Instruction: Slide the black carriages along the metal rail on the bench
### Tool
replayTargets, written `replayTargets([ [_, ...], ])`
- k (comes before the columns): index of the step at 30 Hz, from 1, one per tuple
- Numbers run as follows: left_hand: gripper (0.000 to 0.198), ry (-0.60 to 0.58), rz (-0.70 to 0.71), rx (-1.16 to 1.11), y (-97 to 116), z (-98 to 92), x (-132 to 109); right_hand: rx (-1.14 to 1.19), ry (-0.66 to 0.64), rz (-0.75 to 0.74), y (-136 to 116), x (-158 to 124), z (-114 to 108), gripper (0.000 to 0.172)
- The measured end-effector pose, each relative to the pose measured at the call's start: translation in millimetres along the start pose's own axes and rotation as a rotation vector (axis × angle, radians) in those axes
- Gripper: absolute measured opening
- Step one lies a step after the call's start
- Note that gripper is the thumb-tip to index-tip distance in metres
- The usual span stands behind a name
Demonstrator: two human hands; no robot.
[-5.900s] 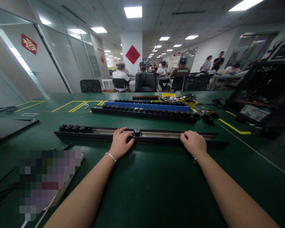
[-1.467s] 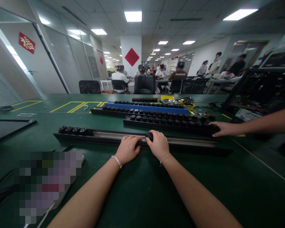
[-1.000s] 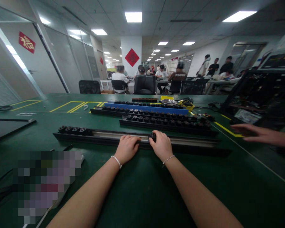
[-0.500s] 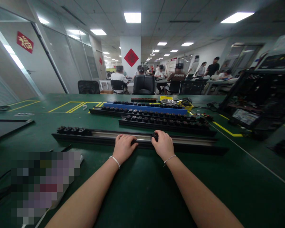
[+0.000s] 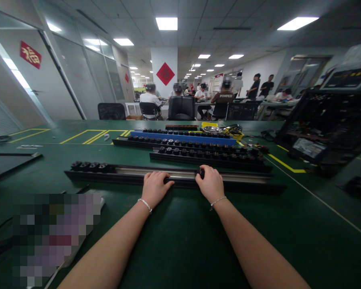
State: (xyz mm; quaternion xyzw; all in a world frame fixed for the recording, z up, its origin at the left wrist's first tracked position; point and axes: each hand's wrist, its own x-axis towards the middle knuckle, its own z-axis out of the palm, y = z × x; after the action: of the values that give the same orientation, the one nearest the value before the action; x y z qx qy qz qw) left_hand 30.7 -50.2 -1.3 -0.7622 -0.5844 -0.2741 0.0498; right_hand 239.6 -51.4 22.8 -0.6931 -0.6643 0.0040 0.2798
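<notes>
A long black rail point(image 5: 90, 176) lies crosswise on the table before me, with a pale metallic strip along its channel. Several black round parts point(image 5: 90, 166) sit in a row at its left end. My left hand point(image 5: 154, 186) is closed over the rail near its middle, thumb on the near side and fingers over the channel. My right hand point(image 5: 211, 183), further right on the same rail, is closed around a small black round part point(image 5: 201, 173) at the channel. My palm and fingers partly hide that part.
Beyond lie more black rails point(image 5: 198, 158) full of round parts and a blue rail point(image 5: 180, 137). A metal dish point(image 5: 212, 129) stands at the back, by a yellow tray point(image 5: 209, 125). A black frame with equipment point(image 5: 321, 120) stands right; a blurred-out item point(image 5: 60, 233) lies left. People sit and stand further off.
My right hand has shifted slightly right along the rail with the small black part. My left hand has stayed on the rail, almost in place. People in the background have moved.
</notes>
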Motion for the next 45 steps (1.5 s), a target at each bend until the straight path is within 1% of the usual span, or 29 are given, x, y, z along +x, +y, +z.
replayTargets([
  [5, 0.021, 0.000, 0.007, -0.003, -0.9, -0.4, 0.3, 0.004, 0.008, 0.010, 2.4, 0.0, -1.3, 0.031],
  [13, 0.016, -0.032, 0.041, -0.048, -2.1, -4.4, -0.3, 0.016, 0.020, 0.012, 5.2, 1.6, -0.8, 0.030],
  [19, 0.017, -0.033, 0.062, -0.037, -5.0, -2.7, 0.4, 0.048, 0.048, 0.017, 12.1, 3.6, 0.4, 0.029],
  [26, 0.016, -0.013, 0.089, -0.034, -7.5, -0.6, 0.5, 0.058, 0.064, 0.027, 17.3, 5.3, 0.8, 0.028],
  [34, 0.016, -0.012, 0.085, -0.048, -8.3, -1.6, 0.8, 0.079, 0.057, 0.038, 19.8, 6.3, -0.3, 0.029],
  [45, 0.015, 0.010, 0.099, -0.051, -11.0, 2.3, 1.1, 0.083, 0.063, 0.054, 21.5, 7.4, -1.3, 0.030],
])
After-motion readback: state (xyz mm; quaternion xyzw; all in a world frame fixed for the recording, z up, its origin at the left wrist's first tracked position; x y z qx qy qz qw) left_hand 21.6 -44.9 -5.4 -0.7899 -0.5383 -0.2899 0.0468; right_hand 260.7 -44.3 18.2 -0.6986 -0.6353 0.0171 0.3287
